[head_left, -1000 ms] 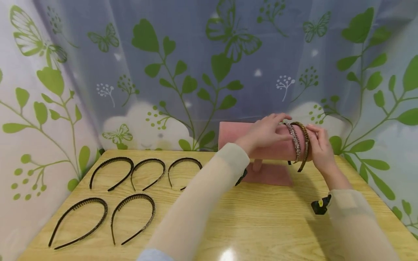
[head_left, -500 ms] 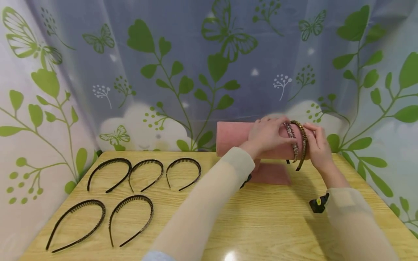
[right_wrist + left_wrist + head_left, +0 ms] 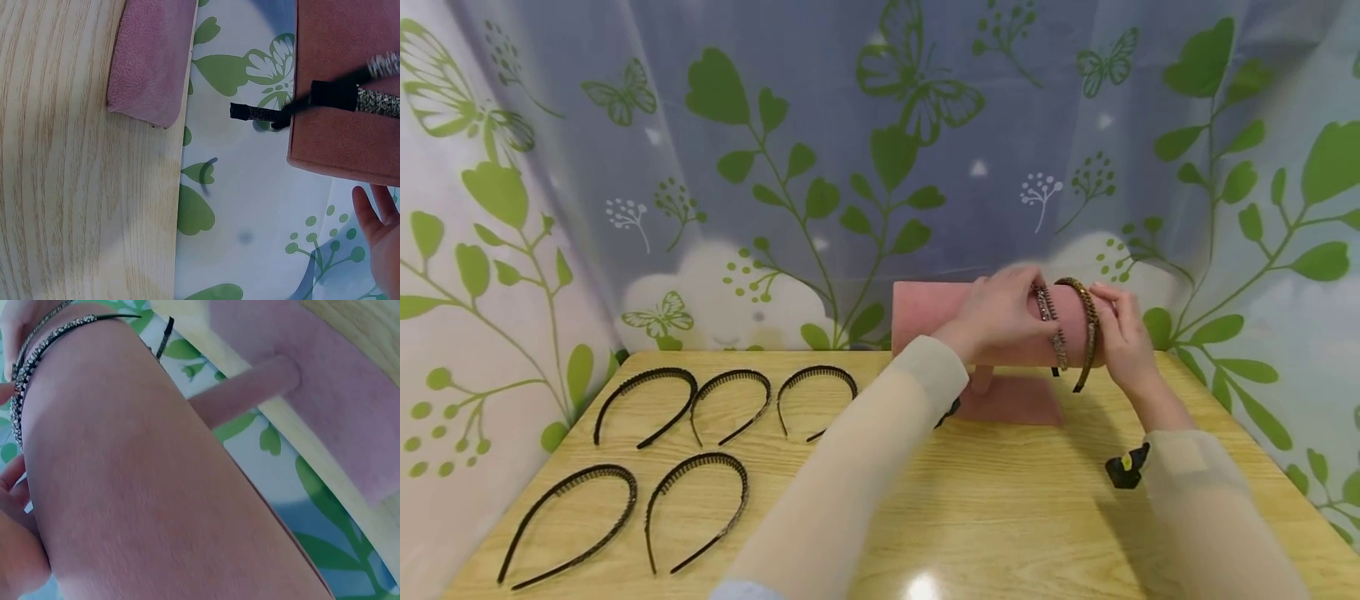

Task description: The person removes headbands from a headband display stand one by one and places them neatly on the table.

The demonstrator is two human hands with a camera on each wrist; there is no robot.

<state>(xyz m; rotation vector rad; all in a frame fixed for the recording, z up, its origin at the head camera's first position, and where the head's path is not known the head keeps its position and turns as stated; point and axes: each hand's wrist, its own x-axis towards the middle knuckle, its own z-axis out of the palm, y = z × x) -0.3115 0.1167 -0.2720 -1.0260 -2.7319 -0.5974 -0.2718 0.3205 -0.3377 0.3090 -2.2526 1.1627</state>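
Observation:
A pink velvet roll stand (image 3: pixel 928 312) holds two headbands near its right end. My left hand (image 3: pixel 996 310) lies over the roll, thumb and fingers pinching the silver glittery headband (image 3: pixel 1059 343). That same band crosses the upper left of the left wrist view. To its right hangs a gold-brown headband (image 3: pixel 1089 333), with a gap between the two. My right hand (image 3: pixel 1126 337) touches the roll's right end, fingers bent at its top edge. In the right wrist view the dark tip (image 3: pixel 250 112) of one band sticks out past the roll.
Several dark toothed headbands lie in two rows on the left of the wooden table (image 3: pixel 985 517), among them a front-left headband (image 3: pixel 568 483) and a back-left headband (image 3: pixel 647 375). The stand's pink base (image 3: pixel 1022 404) rests near the back edge. A leaf-patterned curtain (image 3: pixel 820 167) hangs behind.
My left hand has slid the silver headband leftward along the roll, widening the gap to the gold-brown one. My right hand stays at the roll's end. The head view has shifted slightly.

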